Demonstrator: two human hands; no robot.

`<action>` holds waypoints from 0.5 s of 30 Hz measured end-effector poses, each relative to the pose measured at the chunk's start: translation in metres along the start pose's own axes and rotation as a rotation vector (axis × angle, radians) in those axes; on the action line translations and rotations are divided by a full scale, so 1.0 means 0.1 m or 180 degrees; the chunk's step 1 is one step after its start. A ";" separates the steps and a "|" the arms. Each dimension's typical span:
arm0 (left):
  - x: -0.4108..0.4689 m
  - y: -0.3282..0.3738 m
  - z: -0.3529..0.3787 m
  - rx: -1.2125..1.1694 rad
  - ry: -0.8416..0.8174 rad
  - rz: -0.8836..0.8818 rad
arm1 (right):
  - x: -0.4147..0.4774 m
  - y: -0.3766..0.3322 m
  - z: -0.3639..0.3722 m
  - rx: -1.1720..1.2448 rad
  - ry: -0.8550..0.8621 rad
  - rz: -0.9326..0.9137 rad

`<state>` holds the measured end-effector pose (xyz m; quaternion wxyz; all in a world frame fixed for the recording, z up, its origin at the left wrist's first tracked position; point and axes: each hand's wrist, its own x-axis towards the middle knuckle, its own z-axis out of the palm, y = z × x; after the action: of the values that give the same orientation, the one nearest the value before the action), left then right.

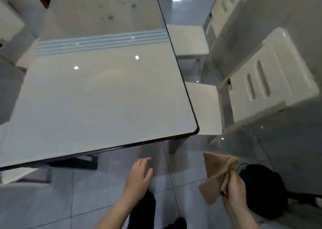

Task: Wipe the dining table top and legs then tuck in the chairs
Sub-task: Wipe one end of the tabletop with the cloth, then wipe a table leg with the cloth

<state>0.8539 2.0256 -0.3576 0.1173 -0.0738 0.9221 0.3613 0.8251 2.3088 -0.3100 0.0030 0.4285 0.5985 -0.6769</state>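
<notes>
The right hand (233, 185) grips a tan cloth (214, 173) bunched at its middle, so both ends fan out free, probably gathered ready for wiping. The left hand (139, 174) is open, fingers straight, holding nothing, low over the floor tiles near the table's near edge.

The dining table (104, 92) fills the left and far part of the view, glossy, with a few faint smudges (122, 9) at its far end. One leg (176, 145) shows under the near right corner.

Two white chairs, one near (261, 82) and one far (188, 40), stand on the right, their seats only partly under the top, so they probably need tucking in.

No container shows. I cannot tell what the black thing (261, 190) by the right arm is.
</notes>
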 end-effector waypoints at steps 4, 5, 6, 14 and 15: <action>0.37 -0.02 0.56 0.0052 -0.0294 0.0075 | 0.49 0.30 -0.03 0.0223 -0.0184 0.0114; 0.49 -0.07 0.70 0.0046 -0.0349 0.0132 | 0.61 0.39 0.00 0.0208 -0.0196 0.0065; 0.62 -0.13 0.84 -0.0021 -0.0387 0.0130 | 0.73 0.47 0.03 0.0207 -0.0219 -0.0024; 1.77 -0.60 1.83 -0.1233 -0.0121 -0.0142 | 1.77 1.25 0.51 0.0380 -0.0378 -0.0945; 1.90 -0.66 1.94 -0.1378 -0.0093 0.0033 | 1.93 1.39 0.56 0.0422 -0.0320 -0.1083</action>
<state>0.7177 2.1006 -0.5900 0.1102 -0.0873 0.8216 0.5525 0.7423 2.3219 -0.5395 -0.1099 0.2860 0.6156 -0.7261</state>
